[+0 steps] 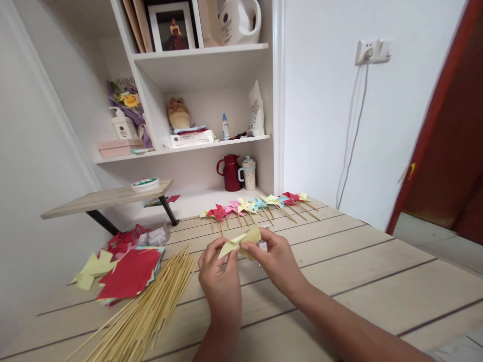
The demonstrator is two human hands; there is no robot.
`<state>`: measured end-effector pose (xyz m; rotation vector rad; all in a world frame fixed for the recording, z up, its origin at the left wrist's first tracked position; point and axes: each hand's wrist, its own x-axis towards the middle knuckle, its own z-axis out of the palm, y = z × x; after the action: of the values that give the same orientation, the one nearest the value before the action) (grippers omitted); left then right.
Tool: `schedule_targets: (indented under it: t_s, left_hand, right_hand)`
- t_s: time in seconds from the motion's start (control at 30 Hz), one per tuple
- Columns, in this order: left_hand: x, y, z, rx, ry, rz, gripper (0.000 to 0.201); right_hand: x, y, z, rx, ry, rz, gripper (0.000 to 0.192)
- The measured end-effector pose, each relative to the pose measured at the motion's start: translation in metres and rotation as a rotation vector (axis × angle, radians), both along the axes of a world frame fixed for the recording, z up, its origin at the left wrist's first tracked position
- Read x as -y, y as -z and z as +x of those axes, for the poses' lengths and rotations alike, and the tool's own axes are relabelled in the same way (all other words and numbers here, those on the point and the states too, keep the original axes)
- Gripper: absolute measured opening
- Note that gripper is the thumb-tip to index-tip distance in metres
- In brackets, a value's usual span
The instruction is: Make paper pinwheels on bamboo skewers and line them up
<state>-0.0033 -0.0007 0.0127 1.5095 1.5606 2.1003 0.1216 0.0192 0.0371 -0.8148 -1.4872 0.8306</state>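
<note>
A pale yellow paper pinwheel, partly folded, is held between both hands above the table. My left hand pinches its left side near the middle. On the other side, my right hand grips the paper between thumb and fingers. A small clear item, too hidden to name, shows behind the right fingers. Finished paper pinwheels on sticks lie in a row along the far table edge, in red, pink, yellow and blue. To the left are a bundle of thin wooden sticks and a stack of red paper sheets.
Cut yellow paper lies beside the stack, with red pieces and a clear bag behind. A small raised wooden stand carries a round white tape roll. A dark red jug and a cup stand on the shelf.
</note>
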Motion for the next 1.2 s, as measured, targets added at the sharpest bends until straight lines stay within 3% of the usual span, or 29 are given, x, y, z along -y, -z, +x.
schedule_targets:
  t_s: [0.4, 0.67, 1.0, 1.2]
  left_hand:
    - [-0.004, 0.0065, -0.0014, -0.053, -0.017, 0.044, 0.014]
    - [-0.0015, -0.0006, 0.0015, -0.166, -0.148, 0.111, 0.011]
    - [-0.0062, 0.0058, -0.0002, -0.109, -0.174, 0.047, 0.016]
    - [-0.0017, -0.002, 0.005, -0.126, -0.119, 0.091, 0.01]
  right_hand:
    - [-0.0035, 0.0046, -0.0019, 0.045, 0.038, 0.029, 0.008]
    - [-0.0042, 0.0046, 0.0, 0.038, 0.045, 0.086, 0.009]
    - [-0.0022, 0.0047, 0.0001, 0.028, 0.054, 0.099, 0.011]
    - [-0.002, 0.0056, -0.0007, 0.022, 0.066, 0.093, 0.013]
